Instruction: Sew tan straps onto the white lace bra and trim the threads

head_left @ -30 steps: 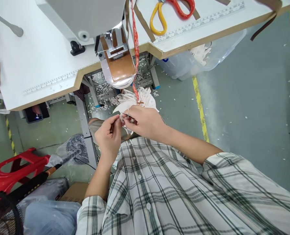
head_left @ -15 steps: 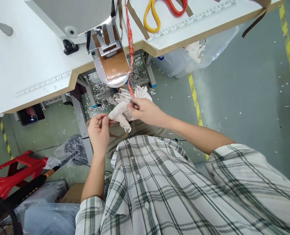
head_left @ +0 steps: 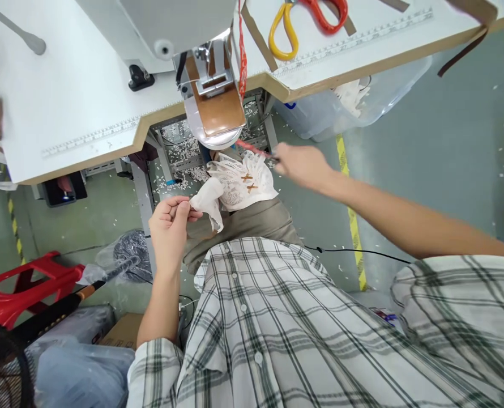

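Observation:
A white lace garment [head_left: 252, 180] with small brown cross-shaped marks lies over my lap. My left hand [head_left: 172, 222] pinches a loose end of its white cloth between thumb and fingers. To the right of the garment, my right hand [head_left: 300, 164] is closed and slightly blurred. From its fingers pokes the end of a small dark tool, mostly hidden, fastened to a red printed ribbon [head_left: 242, 56]. The ribbon runs down past the sewing machine [head_left: 220, 110], whose presser foot and brown-covered bed stand just beyond the garment.
Yellow-and-red-handled scissors [head_left: 289, 34] and brown strips lie on the white table [head_left: 86, 102]. Below its right edge hangs a clear plastic bin [head_left: 315, 116] holding white cloth. A red stool [head_left: 26, 283] stands at left. White scraps litter the floor.
My right hand has moved right, away from the garment, drawing the red ribbon's lower end sideways. The brown marks are now uncovered. My left hand keeps its pinch. The view has shifted slightly.

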Demonstrator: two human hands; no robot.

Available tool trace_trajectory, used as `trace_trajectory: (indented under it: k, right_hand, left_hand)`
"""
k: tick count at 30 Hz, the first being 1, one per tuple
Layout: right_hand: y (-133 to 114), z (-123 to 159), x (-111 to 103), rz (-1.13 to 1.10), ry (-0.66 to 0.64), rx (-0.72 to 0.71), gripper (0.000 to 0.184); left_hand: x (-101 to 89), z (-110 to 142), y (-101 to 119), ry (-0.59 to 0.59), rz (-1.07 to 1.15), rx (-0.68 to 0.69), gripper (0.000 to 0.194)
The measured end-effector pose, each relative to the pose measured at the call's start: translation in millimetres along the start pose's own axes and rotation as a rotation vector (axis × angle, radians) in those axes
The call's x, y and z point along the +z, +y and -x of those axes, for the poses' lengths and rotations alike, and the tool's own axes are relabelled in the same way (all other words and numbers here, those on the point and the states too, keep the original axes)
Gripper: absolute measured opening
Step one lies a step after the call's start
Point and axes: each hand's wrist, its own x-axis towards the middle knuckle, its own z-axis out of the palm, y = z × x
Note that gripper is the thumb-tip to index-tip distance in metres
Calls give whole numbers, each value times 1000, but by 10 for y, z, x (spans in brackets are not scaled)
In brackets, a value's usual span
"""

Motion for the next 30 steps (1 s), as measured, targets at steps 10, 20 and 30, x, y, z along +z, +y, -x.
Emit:
trace_trajectory:
  k: [10, 20, 30]
  right_hand:
    - [-809, 441, -7, -519, 188, -419, 16]
    - [-1083, 242, -65, -451, 153, -611, 24]
    - [-999, 110, -186, -414, -62, -642, 25]
  left_hand:
    - [123, 137, 173, -20, -83, 95, 14]
    - [141, 198, 202, -78, -174, 160, 15]
    - [102, 136, 125, -203, -153, 135, 12]
